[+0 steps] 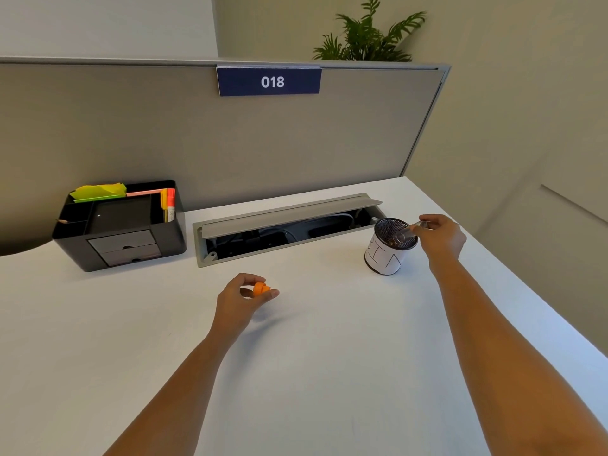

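Observation:
My left hand [241,296] hovers over the middle of the white desk and pinches a small orange cap [261,288] between thumb and fingers. My right hand [441,236] is at the right and holds a small clear tube [408,233], tipped with its open mouth over a black mesh cup [388,255]. The cup has a white paper label with handwritten letters wrapped round it. What lies inside the cup is too dark to make out.
A black desk organizer [125,232] with drawers, sticky notes and markers stands at the back left. An open cable tray [283,227] with its lid raised runs along the grey partition [230,136], which bears a sign "018". The desk edge falls off at right.

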Motion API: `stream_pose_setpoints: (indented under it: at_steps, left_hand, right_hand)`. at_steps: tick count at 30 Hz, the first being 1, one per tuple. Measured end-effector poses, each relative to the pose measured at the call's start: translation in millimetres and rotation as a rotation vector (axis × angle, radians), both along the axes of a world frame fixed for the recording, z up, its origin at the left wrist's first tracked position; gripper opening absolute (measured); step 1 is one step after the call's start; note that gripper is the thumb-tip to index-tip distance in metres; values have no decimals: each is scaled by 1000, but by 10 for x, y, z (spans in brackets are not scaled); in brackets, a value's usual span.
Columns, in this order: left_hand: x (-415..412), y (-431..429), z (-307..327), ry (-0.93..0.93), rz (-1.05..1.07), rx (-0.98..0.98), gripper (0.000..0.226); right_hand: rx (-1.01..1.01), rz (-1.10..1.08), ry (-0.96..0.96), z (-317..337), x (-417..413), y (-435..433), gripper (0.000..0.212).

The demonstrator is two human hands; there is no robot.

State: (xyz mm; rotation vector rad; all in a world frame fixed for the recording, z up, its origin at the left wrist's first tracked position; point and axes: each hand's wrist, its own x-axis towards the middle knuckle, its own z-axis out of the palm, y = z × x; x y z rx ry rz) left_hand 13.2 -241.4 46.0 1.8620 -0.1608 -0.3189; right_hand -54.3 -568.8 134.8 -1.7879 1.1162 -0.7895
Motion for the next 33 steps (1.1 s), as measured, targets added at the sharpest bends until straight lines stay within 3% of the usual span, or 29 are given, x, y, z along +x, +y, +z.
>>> stream_pose_setpoints:
  at_steps: [9,14,17,22,29,33]
  left_hand:
    - [-23,-10,34,-31,-30,45,35]
    - [-10,-18,45,-27,-24,49,34]
    - [-5,-19,56,-27,-30,43,33]
    - [-1,-38,100,-38,-15,-14,32]
    - [1,-130,315,32,18,-194,19]
    - [5,-116,505,98,17,-284,19]
  right_hand:
    - [-5,19,-26,-4,-3,-1,31]
    - [-38,170,68,-21,-18,33,27]
    - [9,82,-7,-17,-22,36,26]
    - [374,-94,-266,13,-14,74,28]
    - [933,156,-632,90,82,629,12]
    - [1163,334,-682,111,165,1145,11]
